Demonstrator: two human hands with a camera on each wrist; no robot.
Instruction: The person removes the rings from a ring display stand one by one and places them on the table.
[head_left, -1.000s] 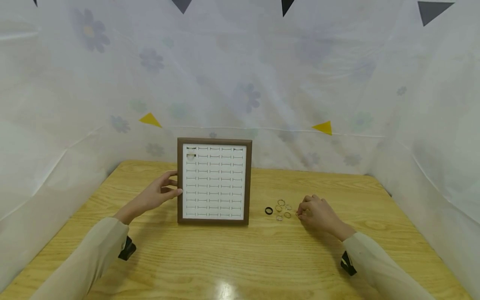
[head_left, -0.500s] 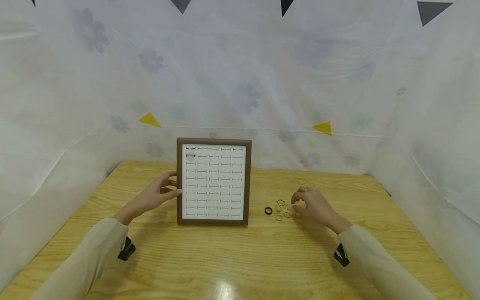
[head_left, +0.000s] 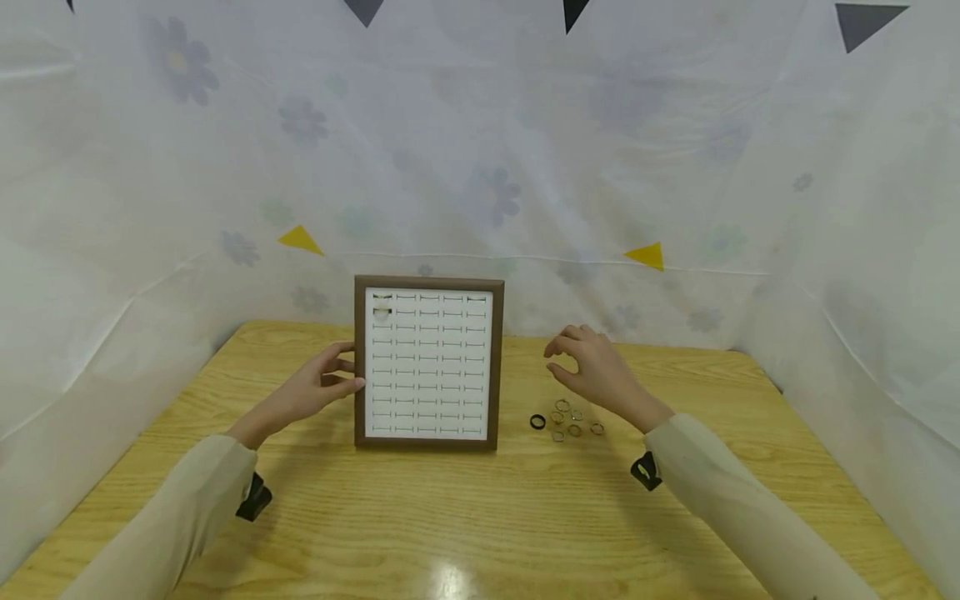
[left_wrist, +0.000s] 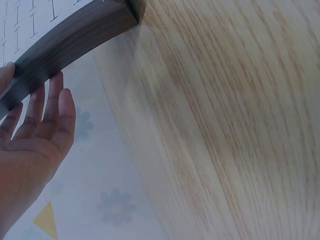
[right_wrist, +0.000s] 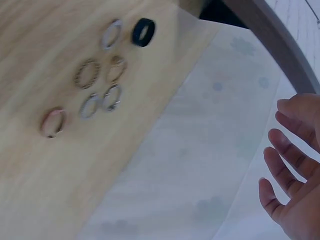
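A brown-framed white ring display board (head_left: pixel 497 367) stands upright on the wooden table (head_left: pixel 450 517). Two of its top-left slots (head_left: pixel 382 312) look filled. My left hand (head_left: pixel 307 392) holds the board's left edge, thumb on the front and fingers behind; the left wrist view shows those fingers (left_wrist: pixel 47 107) lying along the dark frame (left_wrist: pixel 70 37). My right hand (head_left: pixel 592 371) hovers above the table with loosely curved fingers (right_wrist: pixel 287 155) and nothing in it. Below it lie several loose rings: a black ring (head_left: pixel 537 422) (right_wrist: pixel 143 32), gold and silver ones (head_left: pixel 574 430), and a pinkish ring (right_wrist: pixel 53 121).
White flowered sheeting (head_left: pixel 675 167) walls the table in at the back and on both sides. Yellow triangles (head_left: pixel 647 255) are stuck on it. A black strap (head_left: pixel 645 472) shows at each wrist. Bare wood lies in front of the board and rings.
My right hand has lifted off the rings and moved up and to the left, toward the board. The rings lie where they were. The left hand and the board have not moved.
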